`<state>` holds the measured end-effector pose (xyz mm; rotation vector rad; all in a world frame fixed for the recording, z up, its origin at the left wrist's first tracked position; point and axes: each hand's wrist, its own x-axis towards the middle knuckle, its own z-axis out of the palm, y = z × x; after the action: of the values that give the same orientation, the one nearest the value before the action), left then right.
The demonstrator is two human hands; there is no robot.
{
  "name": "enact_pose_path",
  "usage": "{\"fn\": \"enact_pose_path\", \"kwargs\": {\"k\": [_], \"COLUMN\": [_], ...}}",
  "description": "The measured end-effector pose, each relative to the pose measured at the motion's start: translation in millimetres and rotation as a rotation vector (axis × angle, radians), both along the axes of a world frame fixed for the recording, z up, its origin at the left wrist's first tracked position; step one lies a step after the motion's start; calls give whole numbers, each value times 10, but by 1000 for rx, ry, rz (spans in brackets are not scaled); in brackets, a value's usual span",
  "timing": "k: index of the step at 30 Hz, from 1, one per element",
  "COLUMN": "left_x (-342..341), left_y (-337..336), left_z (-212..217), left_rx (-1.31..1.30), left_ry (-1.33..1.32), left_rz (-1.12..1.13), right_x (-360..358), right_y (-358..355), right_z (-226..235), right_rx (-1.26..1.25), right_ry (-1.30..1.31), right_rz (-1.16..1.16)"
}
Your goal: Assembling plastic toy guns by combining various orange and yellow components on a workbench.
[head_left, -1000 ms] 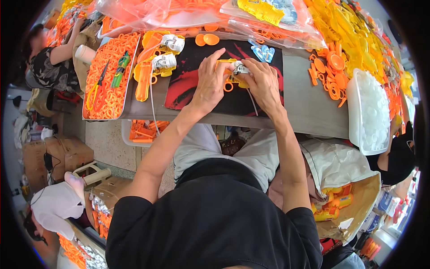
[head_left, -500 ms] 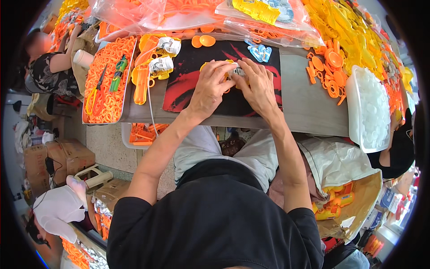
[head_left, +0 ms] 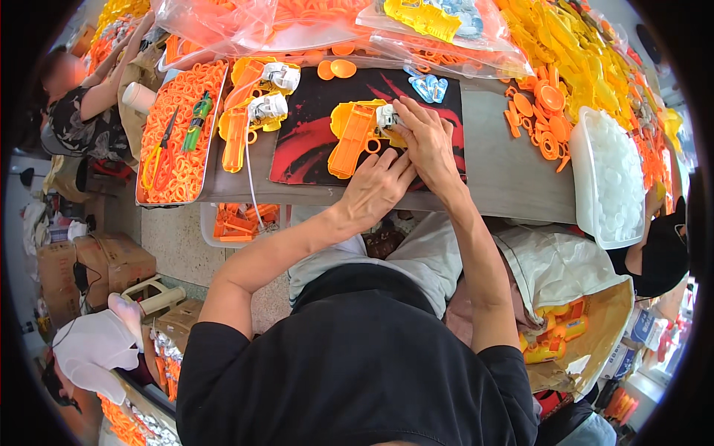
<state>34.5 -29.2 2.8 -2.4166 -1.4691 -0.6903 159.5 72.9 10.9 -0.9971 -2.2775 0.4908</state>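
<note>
An orange and yellow toy gun [head_left: 355, 132] lies on a black and red mat [head_left: 312, 141] on the grey table [head_left: 506, 186]. My right hand [head_left: 428, 137] rests on the gun's right end, fingers pressing around a small white part [head_left: 387, 116]. My left hand [head_left: 375, 189] lies flat near the mat's front edge, just below the gun, holding nothing that I can see.
Two more toy guns [head_left: 249, 104] lie left of the mat. A tray of orange rings [head_left: 182, 137] holds scissors and a green tool. A white bin [head_left: 613, 178] stands right. Bags and heaps of yellow and orange parts [head_left: 580, 67] fill the back. Other people sit at both sides.
My left hand has drawn back off the toy gun toward the mat's front edge, uncovering the gun. My right hand stays on its right end.
</note>
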Motion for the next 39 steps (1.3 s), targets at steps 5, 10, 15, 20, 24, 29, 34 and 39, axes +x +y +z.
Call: {"fn": "enact_pose_path", "kwargs": {"k": [5, 10, 15, 20, 24, 29, 34, 39], "left_x": [-131, -699, -844, -592, -605, -580, -1019, -992], "left_y": [56, -257, 97, 569, 625, 779, 810, 781], "left_z": [68, 481, 632, 489, 470, 495, 741, 701], "left_rx": [-102, -317, -372, -52, -174, -203, -708, -694], "left_ry": [84, -457, -776, -160, -93, -153, -681, -749], "left_rz": [-90, -263, 208, 19, 82, 54, -151, -180], "right_x": [25, -12, -9, -10, 89, 166, 92, 59], "right_y": [20, -12, -16, -31, 22, 137, 20, 13], "right_z": [-24, 8, -23, -4, 23, -10, 224, 201], "right_rx": [5, 46, 131, 129, -171, -28, -305, -328], "right_ry": [-25, -18, -32, -23, 235, 43, 467, 465], "right_rz": [-7, 7, -22, -2, 95, 190, 161, 163]}}
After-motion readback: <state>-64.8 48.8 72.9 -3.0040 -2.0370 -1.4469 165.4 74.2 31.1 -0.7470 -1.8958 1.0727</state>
